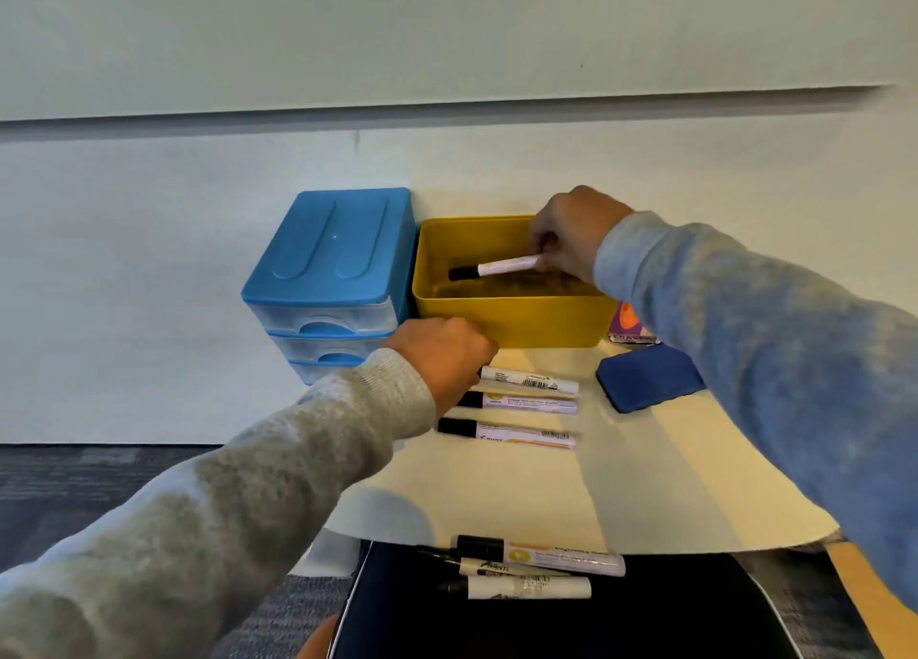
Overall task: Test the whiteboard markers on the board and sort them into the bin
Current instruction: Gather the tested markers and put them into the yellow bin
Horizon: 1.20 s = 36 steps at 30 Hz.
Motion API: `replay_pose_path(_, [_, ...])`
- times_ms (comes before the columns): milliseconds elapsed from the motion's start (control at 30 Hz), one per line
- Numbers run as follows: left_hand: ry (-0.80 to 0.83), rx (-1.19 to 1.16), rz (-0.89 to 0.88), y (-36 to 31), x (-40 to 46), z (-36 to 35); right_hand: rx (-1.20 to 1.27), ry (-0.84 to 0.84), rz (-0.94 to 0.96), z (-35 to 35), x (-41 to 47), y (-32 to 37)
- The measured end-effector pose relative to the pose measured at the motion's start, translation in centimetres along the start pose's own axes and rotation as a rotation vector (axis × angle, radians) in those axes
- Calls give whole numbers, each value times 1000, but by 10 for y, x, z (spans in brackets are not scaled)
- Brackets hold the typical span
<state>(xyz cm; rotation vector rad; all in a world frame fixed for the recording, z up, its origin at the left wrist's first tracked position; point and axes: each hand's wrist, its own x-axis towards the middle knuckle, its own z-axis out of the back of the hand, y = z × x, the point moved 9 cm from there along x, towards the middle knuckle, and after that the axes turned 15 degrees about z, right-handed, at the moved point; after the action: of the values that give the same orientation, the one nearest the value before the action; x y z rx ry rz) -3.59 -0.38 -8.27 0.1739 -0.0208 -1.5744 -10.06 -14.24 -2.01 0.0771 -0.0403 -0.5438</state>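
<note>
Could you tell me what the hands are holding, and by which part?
The right hand pinches a marker by its tail end; the left hand's grip cannot be told.

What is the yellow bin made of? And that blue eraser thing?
The yellow bin looks like hard plastic: smooth, one solid colour, thin moulded walls with rounded corners and a slight sheen. The blue eraser looks like soft felt or foam: its top is matte and a bit fuzzy, with no shine. I can't tell which for sure.

Single head-worn view, forward and down, close over the table (646, 484) toward the wall.
</note>
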Motion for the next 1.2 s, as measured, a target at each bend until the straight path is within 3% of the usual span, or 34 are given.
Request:
replay_pose_path(133, [-55,13,-8,6,-9,22,-6,160,-20,-21,19,-1])
replay_pose_path(300, [-112,35,-2,13,-13,62,-43,200,-13,-30,27,-4])
replay_pose_path(467, [-153,31,54,30,-6,92,-20,32,14,-7,14,-9])
replay_pose_path(667, [-171,139,159,45,36,96,-40,-311,-17,46,-38,-18])
replay_pose_path(800, [-97,215,186,37,69,79,-44,-482,19,69,-70,0])
replay_pose_path(1000, [-5,243,163,26,96,58,-3,-490,120,67,-87,35])
replay_pose_path(1200, [-78,246,143,24,95,75,32,-362,220,36,-87,64])
